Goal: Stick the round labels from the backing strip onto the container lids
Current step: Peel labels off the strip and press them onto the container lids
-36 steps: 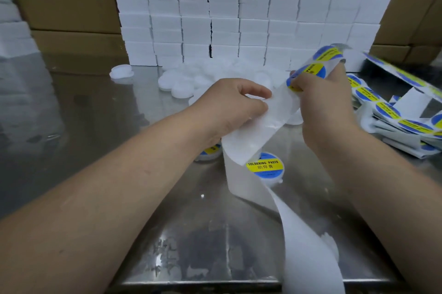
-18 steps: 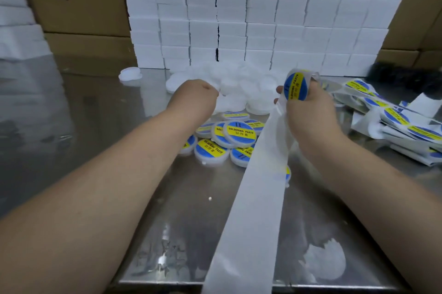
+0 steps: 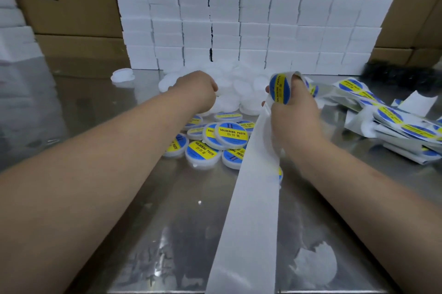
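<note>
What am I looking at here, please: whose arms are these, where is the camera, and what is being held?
There is no machine: a person wears a camera on the head, so the picture looks forward and down along both bare arms. The right hand grips a white backing strip with a blue-and-yellow round label at its top. The left hand reaches to a pile of plain white lids; its fingers are hidden. Labelled lids lie on the metal table, more label strips to the right, white boxes stacked behind.
</note>
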Available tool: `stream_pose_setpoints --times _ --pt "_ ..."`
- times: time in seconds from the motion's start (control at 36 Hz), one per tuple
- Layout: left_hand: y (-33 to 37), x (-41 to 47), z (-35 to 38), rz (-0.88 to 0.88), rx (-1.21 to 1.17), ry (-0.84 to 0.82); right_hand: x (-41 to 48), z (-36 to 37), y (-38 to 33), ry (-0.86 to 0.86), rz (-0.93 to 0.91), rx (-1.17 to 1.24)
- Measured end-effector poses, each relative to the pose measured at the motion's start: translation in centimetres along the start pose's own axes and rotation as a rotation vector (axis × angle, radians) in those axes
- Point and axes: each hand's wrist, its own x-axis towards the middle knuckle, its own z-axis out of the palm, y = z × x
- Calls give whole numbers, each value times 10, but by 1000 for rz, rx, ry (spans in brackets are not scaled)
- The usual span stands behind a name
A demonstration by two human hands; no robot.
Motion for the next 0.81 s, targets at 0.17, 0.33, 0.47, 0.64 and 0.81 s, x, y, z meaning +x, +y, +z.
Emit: stream_pose_setpoints --times 0.17,0.33,0.47,0.64,0.81 --pt "-7 23 7 100 135 -139 2 5 6 -18 -2 -103" --pt "-15 35 18 131 248 -154 -3 7 0 -73 -28 -73" --pt "-22 45 20 121 140 27 -2 6 0 -85 -40 -70" --pt "-18 48 15 76 -21 221 -3 7 -6 -73 49 61" --pt "-1 39 2 -64 -471 357 -4 7 -3 -67 13 -36"
